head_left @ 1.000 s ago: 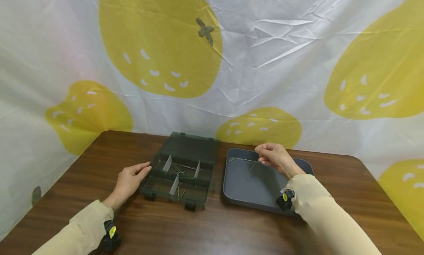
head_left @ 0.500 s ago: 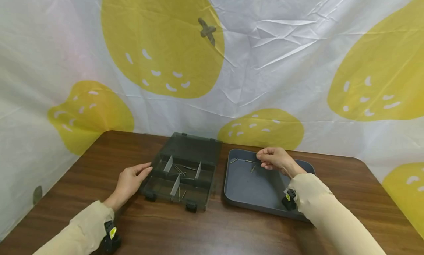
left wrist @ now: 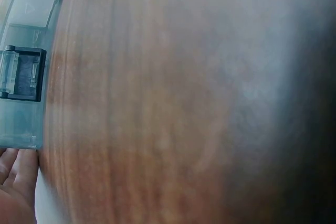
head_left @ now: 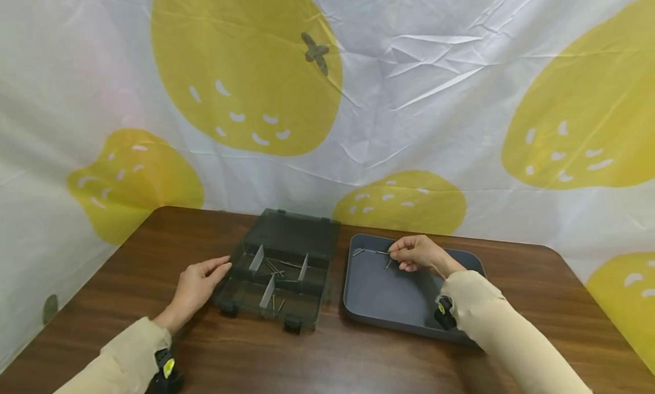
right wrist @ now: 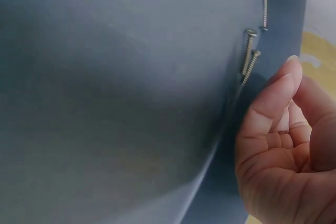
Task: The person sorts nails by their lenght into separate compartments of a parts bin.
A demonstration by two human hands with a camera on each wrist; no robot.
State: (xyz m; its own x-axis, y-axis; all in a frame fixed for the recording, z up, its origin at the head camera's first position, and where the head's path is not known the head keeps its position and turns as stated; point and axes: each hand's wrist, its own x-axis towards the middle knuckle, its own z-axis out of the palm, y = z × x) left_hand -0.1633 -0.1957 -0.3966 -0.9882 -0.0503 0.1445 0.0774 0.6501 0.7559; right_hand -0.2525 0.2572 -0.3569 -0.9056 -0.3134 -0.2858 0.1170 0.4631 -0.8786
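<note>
In the head view, my right hand (head_left: pixel 421 254) reaches over the far part of the grey tray (head_left: pixel 386 297), its fingertips close beside the loose screws. The right wrist view has three screws: a thicker screw (right wrist: pixel 248 51), a thin screw (right wrist: pixel 251 67) beside it, and another thin screw (right wrist: pixel 265 13) further along the wall. Thumb and index tip are near each other, and no screw shows between them. My left hand (head_left: pixel 194 289) touches the left side of the dark see-through compartment box (head_left: pixel 244 294) with extended fingers; its thumb lies near the box's edge.
The box lies with its lid (head_left: pixel 291 232) folded back. White dividers (head_left: pixel 268 292) split it, and several screws (head_left: pixel 276 267) lie in its compartments. A patterned cloth (head_left: pixel 389 127) hangs behind the wooden table (head_left: pixel 245 360).
My right hand has lowered slightly into the tray, closer to the screws. The left hand stays at the box's side, and the box and tray have not moved.
</note>
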